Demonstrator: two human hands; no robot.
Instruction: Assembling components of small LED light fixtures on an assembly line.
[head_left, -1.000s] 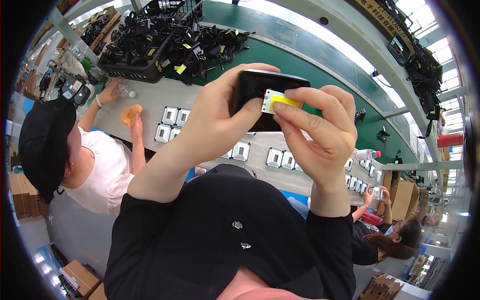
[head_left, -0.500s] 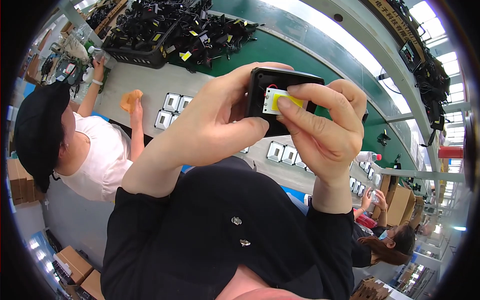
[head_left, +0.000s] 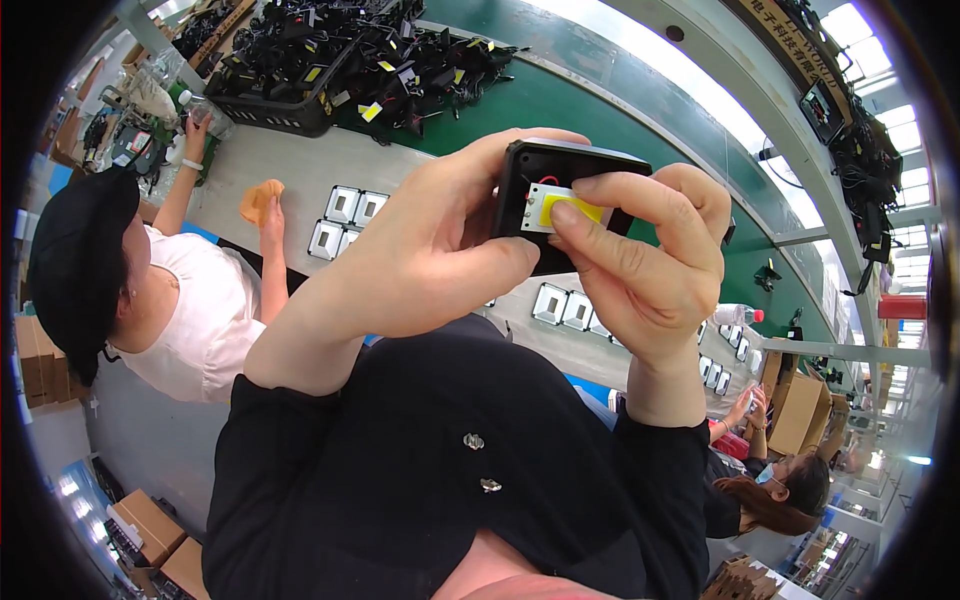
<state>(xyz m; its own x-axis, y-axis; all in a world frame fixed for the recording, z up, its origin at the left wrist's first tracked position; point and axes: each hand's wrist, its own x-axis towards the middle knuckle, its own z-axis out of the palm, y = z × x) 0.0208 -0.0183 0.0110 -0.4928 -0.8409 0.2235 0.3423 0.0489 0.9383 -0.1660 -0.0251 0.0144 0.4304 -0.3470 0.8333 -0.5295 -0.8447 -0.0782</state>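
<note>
My left hand [head_left: 440, 235] grips a black, box-shaped lamp housing [head_left: 522, 172], its thumb along the near side and the fingers behind it. The housing's hollow side faces me. Between thumb and forefinger, my right hand [head_left: 655, 250] pinches a white LED board with a yellow patch [head_left: 533, 210] at the housing's opening. A bit of red wire [head_left: 549, 181] shows beside the board's upper edge. Fingers cover the board's right end, so I cannot tell whether it touches the housing floor.
Reflector frames [head_left: 343, 205] lie in rows on the grey worktable. A black crate [head_left: 275, 112] sits beside a heap of wired lamp parts [head_left: 430, 75]. A person in white [head_left: 200, 300] works at left, another [head_left: 770, 490] at right. A bottle [head_left: 735, 314] lies right of my hand.
The LED board has shifted very slightly left and down within the housing's opening, my right fingers still pinching it. At right, the other person's hands have drawn together.
</note>
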